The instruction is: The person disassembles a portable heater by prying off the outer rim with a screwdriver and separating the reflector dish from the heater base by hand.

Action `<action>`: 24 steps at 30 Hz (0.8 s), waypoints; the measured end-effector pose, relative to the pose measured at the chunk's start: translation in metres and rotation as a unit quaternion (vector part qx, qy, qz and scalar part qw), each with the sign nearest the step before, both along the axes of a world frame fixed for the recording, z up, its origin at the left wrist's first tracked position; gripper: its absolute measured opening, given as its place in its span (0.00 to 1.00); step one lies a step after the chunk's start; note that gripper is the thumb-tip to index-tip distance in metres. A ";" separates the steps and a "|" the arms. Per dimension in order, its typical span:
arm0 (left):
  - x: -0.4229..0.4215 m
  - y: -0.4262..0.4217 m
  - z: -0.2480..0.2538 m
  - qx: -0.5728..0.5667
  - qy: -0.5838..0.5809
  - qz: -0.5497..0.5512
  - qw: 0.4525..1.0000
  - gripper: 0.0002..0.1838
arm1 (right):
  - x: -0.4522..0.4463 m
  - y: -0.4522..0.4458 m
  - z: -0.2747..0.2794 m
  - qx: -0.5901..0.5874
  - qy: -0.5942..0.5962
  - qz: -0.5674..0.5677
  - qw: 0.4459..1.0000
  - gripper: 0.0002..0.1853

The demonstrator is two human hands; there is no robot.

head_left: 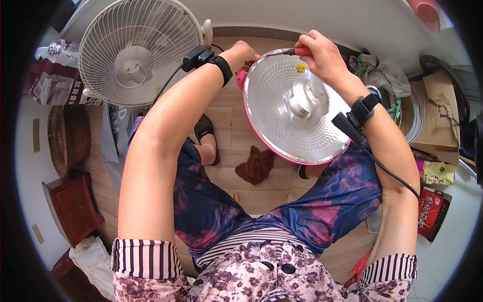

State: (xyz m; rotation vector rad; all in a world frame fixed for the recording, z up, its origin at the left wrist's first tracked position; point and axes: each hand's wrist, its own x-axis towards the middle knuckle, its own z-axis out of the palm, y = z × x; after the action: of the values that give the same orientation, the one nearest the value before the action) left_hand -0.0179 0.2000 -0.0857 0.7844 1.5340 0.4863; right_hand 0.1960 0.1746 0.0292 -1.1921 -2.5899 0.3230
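Observation:
A round heater dish [274, 113] with a silver dimpled reflector and pink rim stands between my knees, its metal centre piece facing up. My right hand [322, 54] is closed around the red handle of a screwdriver [303, 51], whose dark shaft points left along the dish's upper rim. At the rim's upper left, my left hand [245, 52] has its fingers pressed together at the edge; whatever they may pinch is too small to make out. A yellow sticker [301, 68] shows on the dish just below the screwdriver.
A white fan [132, 70] stands at the upper left beside a maroon bag [58, 83]. A brown cloth [255, 165] lies on the floor. At right are a cardboard box [437, 110], coiled wire [415, 116] and a red box [432, 214]. Cables run along both my forearms.

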 end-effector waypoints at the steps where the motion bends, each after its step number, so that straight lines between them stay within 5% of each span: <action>1: 0.000 0.001 -0.003 -0.001 0.003 0.001 1.000 0.08 | 0.000 0.001 0.002 0.006 -0.006 -0.008 1.000 0.11; 12: -0.007 0.000 0.005 0.076 0.088 -0.127 0.985 0.15 | 0.004 -0.006 -0.007 0.007 -0.049 -0.039 0.998 0.08; 18: 0.008 0.000 0.010 0.125 0.253 -0.202 0.938 0.22 | 0.009 -0.003 -0.010 0.021 -0.041 -0.032 0.998 0.10; 24: 0.011 0.005 0.002 0.170 0.321 -0.186 0.913 0.24 | 0.010 -0.002 -0.012 0.030 -0.037 -0.029 0.998 0.11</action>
State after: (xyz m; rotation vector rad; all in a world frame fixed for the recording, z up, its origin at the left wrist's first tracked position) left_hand -0.0065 0.2045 -0.0841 1.5917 1.8538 0.2102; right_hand 0.2061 0.1728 0.0169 -1.2802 -2.6018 0.1912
